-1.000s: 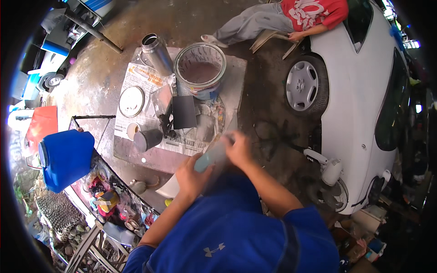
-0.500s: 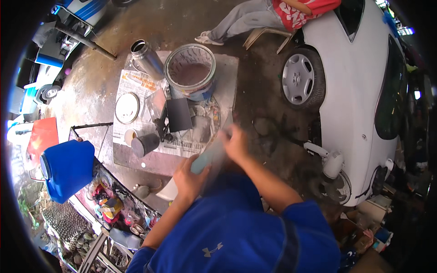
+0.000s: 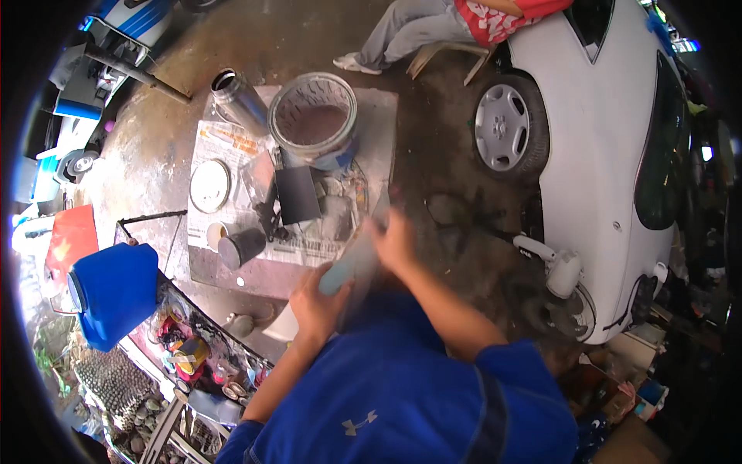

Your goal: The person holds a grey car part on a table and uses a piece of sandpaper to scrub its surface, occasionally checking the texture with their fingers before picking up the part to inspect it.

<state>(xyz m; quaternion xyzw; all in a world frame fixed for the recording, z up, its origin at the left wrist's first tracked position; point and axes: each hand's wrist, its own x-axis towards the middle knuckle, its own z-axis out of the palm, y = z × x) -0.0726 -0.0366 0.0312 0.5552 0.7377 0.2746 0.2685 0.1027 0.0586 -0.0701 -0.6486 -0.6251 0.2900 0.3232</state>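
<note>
My left hand (image 3: 311, 305) is closed on a long, pale strip (image 3: 352, 263) with a blue-green area, blurred and slanting up to the right. My right hand (image 3: 390, 240) is closed on its upper part, fingers smeared by motion. Just beyond them, a worn table (image 3: 205, 274) holds newspaper (image 3: 313, 253), a large paint can (image 3: 313, 121), a steel flask (image 3: 243, 104), a round white lid (image 3: 209, 185), a dark cup (image 3: 241, 249) and a dark square sheet (image 3: 297, 195).
A person in red (image 3: 495, 23) reclines beside a white car (image 3: 595, 147) at right. A blue jug (image 3: 116, 290) and a cluttered rack (image 3: 185, 352) stand at left. A vehicle (image 3: 139, 19) and a pole (image 3: 143, 73) are at upper left, a white tool (image 3: 560, 271) near the car.
The view has shifted, so the scene and my hands sit a little further left. The person in red has a forearm higher up. Both my hands remain on the strip.
</note>
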